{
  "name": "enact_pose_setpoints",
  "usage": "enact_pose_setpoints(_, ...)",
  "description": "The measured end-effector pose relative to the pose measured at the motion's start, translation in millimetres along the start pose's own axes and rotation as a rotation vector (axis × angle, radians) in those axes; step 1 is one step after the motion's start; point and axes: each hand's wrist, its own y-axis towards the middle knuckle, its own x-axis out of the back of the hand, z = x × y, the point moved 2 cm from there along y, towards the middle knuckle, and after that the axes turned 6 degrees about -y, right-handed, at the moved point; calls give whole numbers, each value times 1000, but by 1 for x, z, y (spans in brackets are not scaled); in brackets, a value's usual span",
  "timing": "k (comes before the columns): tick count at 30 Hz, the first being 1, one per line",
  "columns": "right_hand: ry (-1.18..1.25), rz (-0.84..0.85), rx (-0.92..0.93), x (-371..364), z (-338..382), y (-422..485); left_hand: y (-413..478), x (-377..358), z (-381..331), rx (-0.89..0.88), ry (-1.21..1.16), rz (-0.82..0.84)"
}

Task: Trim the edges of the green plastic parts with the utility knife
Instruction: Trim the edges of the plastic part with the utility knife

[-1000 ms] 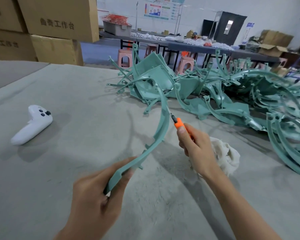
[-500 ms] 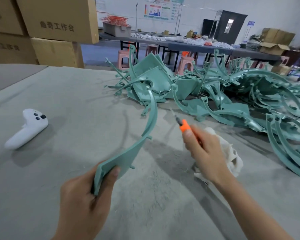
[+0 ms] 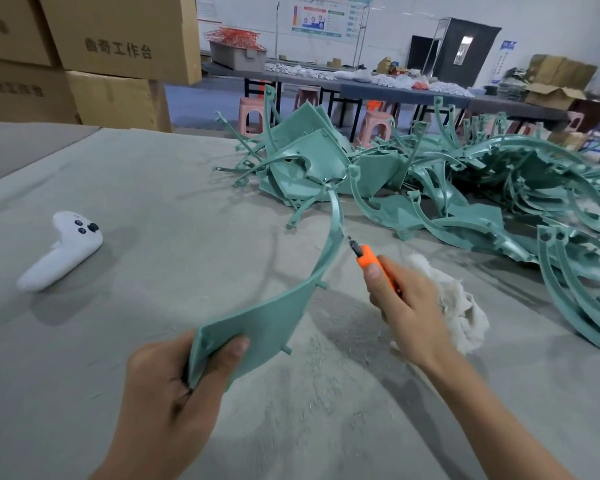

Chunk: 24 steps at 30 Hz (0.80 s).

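One grey table (image 3: pixel 153 188) carries a heap of green parts (image 3: pixel 465 188) along its far right edge. Over its near middle, the left hand (image 3: pixel 167 403) pinches the wide end of a curved green part (image 3: pixel 284 313), thumb on top. The right hand (image 3: pixel 409 313) has its fingers curled round an orange knife (image 3: pixel 369 259), blade tip touching that part's edge. A white controller (image 3: pixel 63 251) lies near the left edge.

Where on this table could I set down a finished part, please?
Bare table lies between the white controller and the held green part, and behind the controller toward the cardboard boxes. The right is crowded: pile of green parts, white cloth by the right hand.
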Motion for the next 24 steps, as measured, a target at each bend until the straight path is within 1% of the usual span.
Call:
enact_pose_setpoints(3, 20, 12, -59, 6, -10, 3, -1, 0, -4, -26, -16, 30)
enact_pose_setpoints(8, 104, 57, -77, 18, -24, 12, 6, 4, -8, -99, -54, 125)
enact_pose_setpoints(10, 119, 58, -132, 23, -31, 19, 7, 6, -9, -121, -59, 156)
enact_pose_setpoints(12, 124, 26, -216, 31, -40, 29, 7, 7, -8, -89, -92, 165)
enact_pose_setpoints(15, 112, -92, -349, 46, -50, 44, 3, 6, -1, 48, -204, 124)
enact_pose_setpoints(17, 108, -166, -397, 53, -50, 48, 3, 4, 3, 75, -179, 80)
enact_pose_setpoints(19, 119, -195, -402, 54, -41, 46, 3, 3, 6, 93, -168, 4)
enact_pose_setpoints(21, 97, -167, -365, 48, -24, 38, 3, 1, 10, 95, -113, -43)
enact_pose_setpoints(24, 79, -12, -242, 28, 12, 15, 4, 0, 9, 30, 53, -98)
